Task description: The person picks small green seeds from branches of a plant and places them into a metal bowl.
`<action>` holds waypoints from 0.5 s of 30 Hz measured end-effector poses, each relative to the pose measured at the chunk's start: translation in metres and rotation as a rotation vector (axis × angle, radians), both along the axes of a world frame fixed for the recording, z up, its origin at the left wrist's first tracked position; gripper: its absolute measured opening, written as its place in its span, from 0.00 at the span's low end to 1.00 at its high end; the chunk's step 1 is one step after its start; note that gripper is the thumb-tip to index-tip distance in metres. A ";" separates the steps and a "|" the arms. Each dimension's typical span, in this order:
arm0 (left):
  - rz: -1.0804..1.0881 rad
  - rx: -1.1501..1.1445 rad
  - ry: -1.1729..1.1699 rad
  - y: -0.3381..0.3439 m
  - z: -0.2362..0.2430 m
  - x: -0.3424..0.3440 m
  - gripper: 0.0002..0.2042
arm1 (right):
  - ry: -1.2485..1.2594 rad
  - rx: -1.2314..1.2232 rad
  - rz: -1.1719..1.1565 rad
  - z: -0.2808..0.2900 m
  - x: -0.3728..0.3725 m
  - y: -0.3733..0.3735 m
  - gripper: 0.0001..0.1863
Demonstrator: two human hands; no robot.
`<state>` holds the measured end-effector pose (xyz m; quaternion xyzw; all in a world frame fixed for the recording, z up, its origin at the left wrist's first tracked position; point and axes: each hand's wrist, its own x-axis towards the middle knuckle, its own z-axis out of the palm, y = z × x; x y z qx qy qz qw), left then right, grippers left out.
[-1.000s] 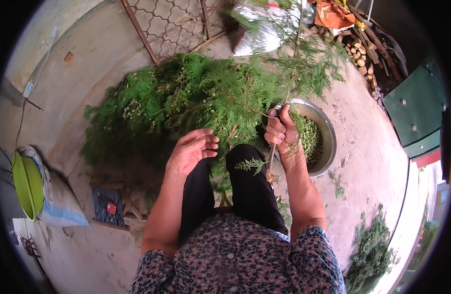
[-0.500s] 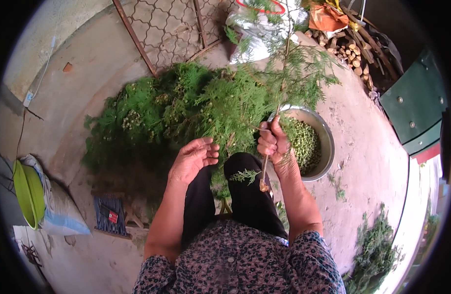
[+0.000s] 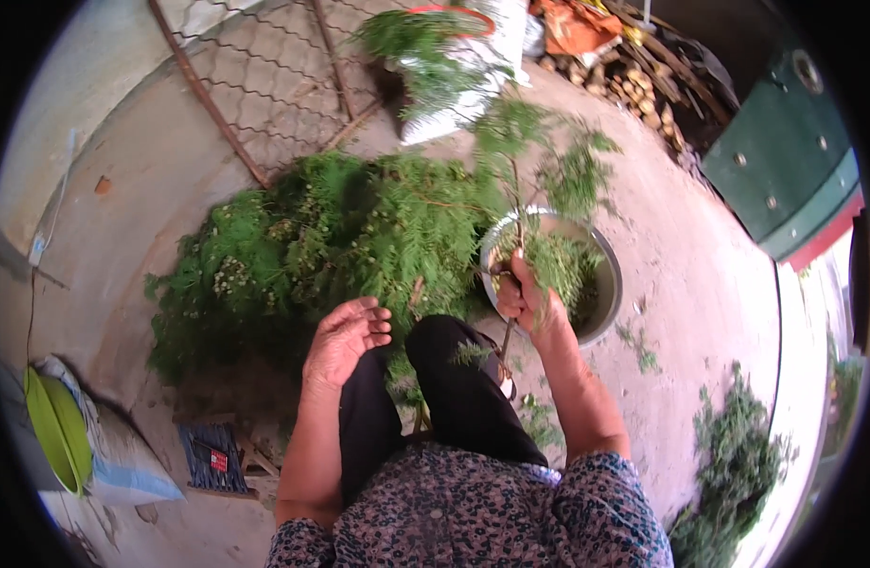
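My right hand (image 3: 527, 301) is closed round the woody stem of a leafy evergreen branch (image 3: 510, 133). The branch stands up beyond my fist, its feathery green sprays smeared by motion, and its cut lower end hangs beside my right knee. My left hand (image 3: 345, 341) holds nothing; its fingers are loosely bent and apart, over my left thigh. Just behind my right hand is a round metal basin (image 3: 605, 312) with small green cones or seeds inside, partly hidden by the branch. Ahead of my left hand spreads a big heap of green branches (image 3: 312, 246) bearing pale green cones.
A small stool (image 3: 213, 461) stands at the left, near a lime-green basin (image 3: 56, 431) and a pale sack. More branches (image 3: 738, 464) lie at lower right. Farther off are a white sack (image 3: 454, 95), stacked firewood (image 3: 633, 90), a metal lattice (image 3: 264, 85) and a green panel (image 3: 785, 161).
The branch in my right hand has swung, its top sweeping leftward. My view has shifted, so the surroundings sit differently. My left hand stays empty.
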<state>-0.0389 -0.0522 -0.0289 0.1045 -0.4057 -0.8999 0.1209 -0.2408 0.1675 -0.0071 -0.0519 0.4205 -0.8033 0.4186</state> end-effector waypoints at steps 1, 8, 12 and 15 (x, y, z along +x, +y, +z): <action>0.012 0.005 -0.014 0.000 -0.002 -0.001 0.13 | 0.054 0.070 -0.026 0.003 0.000 0.008 0.18; 0.023 -0.070 -0.052 -0.010 -0.011 0.002 0.14 | 0.557 0.621 -0.199 0.003 -0.002 0.077 0.17; 0.004 -0.104 -0.069 -0.012 -0.008 0.002 0.14 | 0.215 0.610 -0.544 -0.021 -0.021 0.143 0.07; 0.034 -0.134 -0.090 -0.028 -0.016 0.010 0.16 | 0.087 0.551 -0.834 -0.014 -0.033 0.233 0.11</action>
